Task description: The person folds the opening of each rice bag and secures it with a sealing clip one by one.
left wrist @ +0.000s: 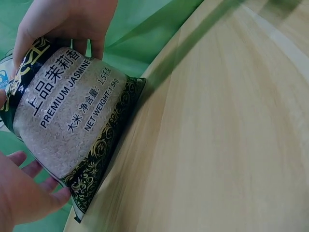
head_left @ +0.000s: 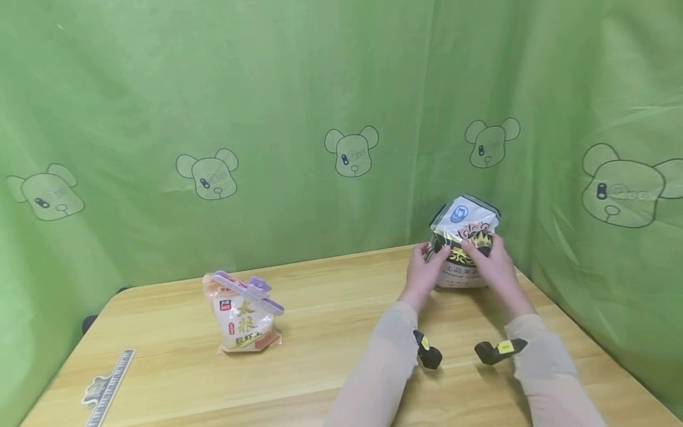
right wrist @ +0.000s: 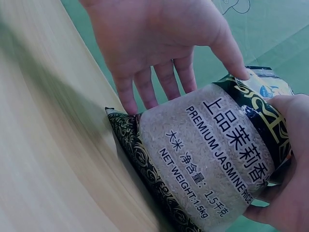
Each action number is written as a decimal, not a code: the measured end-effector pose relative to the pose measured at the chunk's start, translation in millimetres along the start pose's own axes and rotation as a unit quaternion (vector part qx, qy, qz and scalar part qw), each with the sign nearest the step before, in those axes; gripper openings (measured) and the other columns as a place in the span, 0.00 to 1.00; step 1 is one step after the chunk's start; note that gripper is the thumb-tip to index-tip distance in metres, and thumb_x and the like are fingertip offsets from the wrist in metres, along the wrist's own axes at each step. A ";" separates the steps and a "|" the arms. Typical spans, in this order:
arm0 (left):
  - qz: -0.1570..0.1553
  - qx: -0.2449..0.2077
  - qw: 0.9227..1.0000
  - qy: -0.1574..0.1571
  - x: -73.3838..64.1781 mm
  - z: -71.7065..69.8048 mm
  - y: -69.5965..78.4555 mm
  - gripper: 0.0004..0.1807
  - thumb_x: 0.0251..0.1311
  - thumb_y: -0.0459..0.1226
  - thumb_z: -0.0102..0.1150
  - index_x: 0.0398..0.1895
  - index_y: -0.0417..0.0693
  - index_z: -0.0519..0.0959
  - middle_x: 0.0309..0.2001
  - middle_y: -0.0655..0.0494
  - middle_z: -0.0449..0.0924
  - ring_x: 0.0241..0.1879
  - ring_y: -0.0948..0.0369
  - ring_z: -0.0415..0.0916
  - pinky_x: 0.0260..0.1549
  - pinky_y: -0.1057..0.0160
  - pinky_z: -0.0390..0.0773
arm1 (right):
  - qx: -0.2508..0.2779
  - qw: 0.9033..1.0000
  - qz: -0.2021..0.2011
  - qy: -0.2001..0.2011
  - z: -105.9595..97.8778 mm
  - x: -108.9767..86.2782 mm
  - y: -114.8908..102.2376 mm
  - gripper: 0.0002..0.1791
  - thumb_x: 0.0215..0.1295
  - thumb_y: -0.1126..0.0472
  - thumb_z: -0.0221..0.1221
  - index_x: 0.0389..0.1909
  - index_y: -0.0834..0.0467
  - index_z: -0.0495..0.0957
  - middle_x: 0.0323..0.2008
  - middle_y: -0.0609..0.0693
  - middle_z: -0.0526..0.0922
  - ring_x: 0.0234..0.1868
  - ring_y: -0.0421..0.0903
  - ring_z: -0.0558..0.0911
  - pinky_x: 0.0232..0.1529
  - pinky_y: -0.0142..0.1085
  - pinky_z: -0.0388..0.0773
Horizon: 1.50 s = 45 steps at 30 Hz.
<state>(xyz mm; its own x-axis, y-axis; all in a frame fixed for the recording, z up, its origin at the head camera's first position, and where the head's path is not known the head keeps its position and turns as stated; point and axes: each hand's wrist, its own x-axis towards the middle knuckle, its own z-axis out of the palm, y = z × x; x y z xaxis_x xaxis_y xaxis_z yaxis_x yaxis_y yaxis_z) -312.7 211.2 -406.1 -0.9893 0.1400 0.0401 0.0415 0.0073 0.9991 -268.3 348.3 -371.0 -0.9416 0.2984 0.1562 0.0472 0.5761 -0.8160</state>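
A clear-fronted bag of jasmine rice stands upright at the table's far right corner, its folded white top leaning back. My left hand is at its left side, thumb on the front and fingers along the side edge, seen in the right wrist view as fairly straight fingers. On the opposite side my right hand grips the bag, thumb over the dark label band and fingers behind. Both thumbs lie near the middle of the bag's upper front. The dark patterned bottom edge of the bag meets the table.
An orange-and-white packet stands left of centre, a purple clip across its top. A pale clip with ruler-like markings lies at the table's left front. Green curtains with bear drawings hang behind and beside the wooden table.
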 end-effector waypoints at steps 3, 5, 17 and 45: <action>-0.003 0.004 1.000 0.001 -1.0 -1.1 -1.3 0.36 0.47 0.61 0.56 0.57 0.54 0.66 0.59 0.55 0.69 0.59 0.56 0.66 0.59 0.49 0.65 | -0.003 1.000 -0.001 -0.004 -0.4 -1.3 0.3 0.50 0.59 0.33 0.43 0.68 0.63 0.35 0.64 0.73 0.50 0.61 0.73 0.55 0.55 0.68 0.54; -0.005 0.009 1.000 0.006 -1.8 -2.1 -1.4 0.36 0.46 0.61 0.56 0.57 0.54 0.66 0.58 0.55 0.69 0.59 0.56 0.66 0.59 0.49 0.65 | -0.008 1.000 -0.001 -0.009 -0.1 -2.0 -0.3 0.50 0.59 0.33 0.43 0.67 0.63 0.36 0.64 0.73 0.50 0.61 0.73 0.55 0.55 0.68 0.54; -0.003 0.021 0.999 0.031 -3.3 -15.2 1.0 0.39 0.45 0.62 0.57 0.58 0.52 0.65 0.58 0.54 0.69 0.58 0.55 0.66 0.58 0.50 0.66 | -0.013 0.999 -0.020 -0.023 7.3 -1.0 -7.8 0.51 0.58 0.34 0.46 0.66 0.67 0.39 0.63 0.74 0.52 0.61 0.71 0.55 0.57 0.66 0.55; -0.016 -0.004 1.000 0.024 -10.2 -58.4 -4.2 0.43 0.43 0.61 0.59 0.61 0.50 0.61 0.57 0.52 0.70 0.56 0.55 0.68 0.58 0.52 0.67 | 0.115 0.971 -0.045 -0.205 -0.9 -3.3 -1.2 0.43 0.62 0.47 0.51 0.68 0.61 0.39 0.68 0.66 0.45 0.67 0.64 0.48 0.65 0.58 0.47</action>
<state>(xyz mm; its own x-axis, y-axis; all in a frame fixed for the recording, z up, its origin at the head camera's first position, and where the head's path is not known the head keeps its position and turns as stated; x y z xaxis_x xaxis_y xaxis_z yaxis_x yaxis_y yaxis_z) -311.0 151.9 -409.9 -0.9958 0.0914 0.0094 0.0097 0.0033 0.9999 -264.9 347.3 -370.0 -0.9943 -0.0997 0.0368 -0.0727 0.3862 -0.9196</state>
